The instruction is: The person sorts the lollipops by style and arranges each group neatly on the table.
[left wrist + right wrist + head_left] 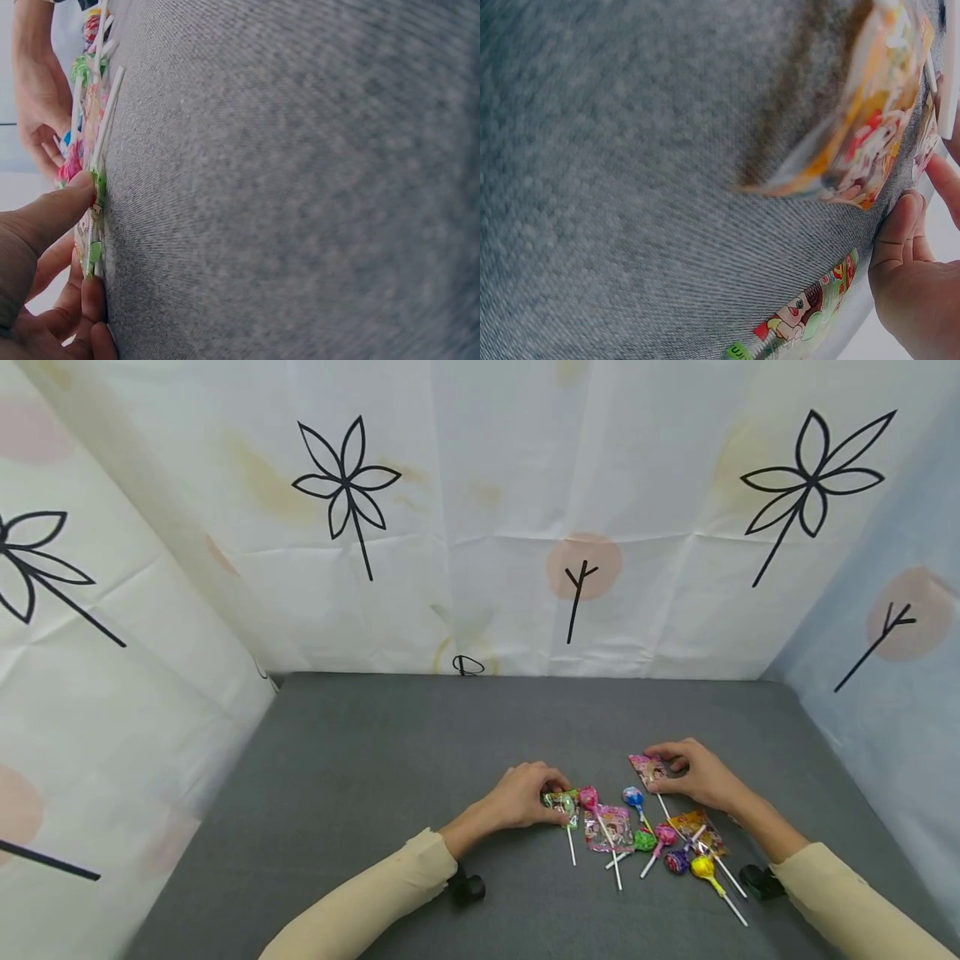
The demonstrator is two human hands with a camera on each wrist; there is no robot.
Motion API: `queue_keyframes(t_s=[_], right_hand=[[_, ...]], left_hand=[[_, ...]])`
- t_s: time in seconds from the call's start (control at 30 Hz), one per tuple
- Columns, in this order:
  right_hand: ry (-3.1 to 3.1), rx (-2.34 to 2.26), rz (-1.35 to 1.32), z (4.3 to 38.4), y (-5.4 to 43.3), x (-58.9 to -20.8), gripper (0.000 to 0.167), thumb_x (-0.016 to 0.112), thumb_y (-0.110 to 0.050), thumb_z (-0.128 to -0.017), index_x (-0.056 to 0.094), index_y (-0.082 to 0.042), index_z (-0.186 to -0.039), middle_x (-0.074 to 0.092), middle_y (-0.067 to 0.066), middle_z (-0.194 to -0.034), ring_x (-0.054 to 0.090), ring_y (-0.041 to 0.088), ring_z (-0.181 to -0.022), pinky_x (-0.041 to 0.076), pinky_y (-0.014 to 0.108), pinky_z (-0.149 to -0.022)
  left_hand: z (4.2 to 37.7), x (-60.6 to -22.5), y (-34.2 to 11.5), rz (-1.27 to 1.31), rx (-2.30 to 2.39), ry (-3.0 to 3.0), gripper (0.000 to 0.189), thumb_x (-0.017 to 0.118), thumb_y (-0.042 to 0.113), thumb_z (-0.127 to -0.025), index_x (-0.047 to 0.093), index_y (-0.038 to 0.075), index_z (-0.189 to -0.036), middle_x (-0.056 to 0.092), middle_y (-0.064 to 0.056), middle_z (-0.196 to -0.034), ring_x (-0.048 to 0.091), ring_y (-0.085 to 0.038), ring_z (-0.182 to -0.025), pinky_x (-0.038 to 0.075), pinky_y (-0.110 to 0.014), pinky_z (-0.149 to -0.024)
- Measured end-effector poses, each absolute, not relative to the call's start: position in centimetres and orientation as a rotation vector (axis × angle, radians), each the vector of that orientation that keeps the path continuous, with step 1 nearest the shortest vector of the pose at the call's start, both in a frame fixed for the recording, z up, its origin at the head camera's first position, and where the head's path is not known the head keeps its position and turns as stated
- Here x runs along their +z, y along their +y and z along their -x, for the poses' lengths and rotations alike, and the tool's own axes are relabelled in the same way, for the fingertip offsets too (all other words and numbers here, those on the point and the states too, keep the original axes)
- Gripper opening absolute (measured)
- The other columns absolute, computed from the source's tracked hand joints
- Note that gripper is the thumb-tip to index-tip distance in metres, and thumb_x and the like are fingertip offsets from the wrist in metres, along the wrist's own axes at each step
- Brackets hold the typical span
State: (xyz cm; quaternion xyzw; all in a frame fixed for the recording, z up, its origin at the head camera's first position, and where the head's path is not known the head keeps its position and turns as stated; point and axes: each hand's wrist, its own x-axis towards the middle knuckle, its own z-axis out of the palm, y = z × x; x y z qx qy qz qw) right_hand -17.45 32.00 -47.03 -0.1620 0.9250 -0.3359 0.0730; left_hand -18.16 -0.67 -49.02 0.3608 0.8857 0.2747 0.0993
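In the head view my left hand (525,795) grips the edges of a flat lollipop in a green and clear wrapper (562,808), its white stick pointing down. The left wrist view shows the thumb on this green wrapper (96,251) and fingertips at its far edge. Farther right, my right hand (701,774) holds a flat lollipop in a pink wrapper (647,767) between thumb and fingers. Between the hands lie a pink flat-wrapped lollipop (609,828), a pink ball lollipop (588,797) and a blue one (633,796).
Below the right hand are an orange-wrapped lollipop (699,828) and green (644,840), purple (677,861) and yellow (702,867) ball lollipops, sticks crossing. A green and white wrapper (810,315) lies near the right wrist. Patterned cloth (510,510) hangs behind the grey table (360,760).
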Motion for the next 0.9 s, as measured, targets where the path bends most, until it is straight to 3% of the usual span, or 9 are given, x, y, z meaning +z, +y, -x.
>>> queue_keyframes(t_s=[0.57,0.9], right_hand=[[2.772,-1.026,0.501,17.43,32.13,-47.18,0.048,0.085,-0.02,-0.086,0.068,0.003,-0.124,0.059,0.017,-0.111,0.058,0.034,-0.096,0.05,0.053,-0.08],[2.784,-1.016,0.498,17.31,32.23,-47.22,0.048,0.086,-0.02,-0.085,0.068,0.003,-0.124,0.059,0.016,-0.109,0.057,0.032,-0.094,0.049,0.051,-0.078]], left_hand=[[18.88,-48.77,-1.01,-1.079,1.073,2.474,0.039,0.088,0.024,-0.083,0.072,0.011,-0.117,0.063,0.006,-0.101,0.055,-0.003,-0.086,0.047,-0.018,-0.075],[19.14,-48.68,-1.37,-0.999,1.336,2.243,0.035,0.087,0.012,-0.083,0.074,0.009,-0.115,0.065,0.006,-0.103,0.061,-0.004,-0.086,0.052,-0.022,-0.076]])
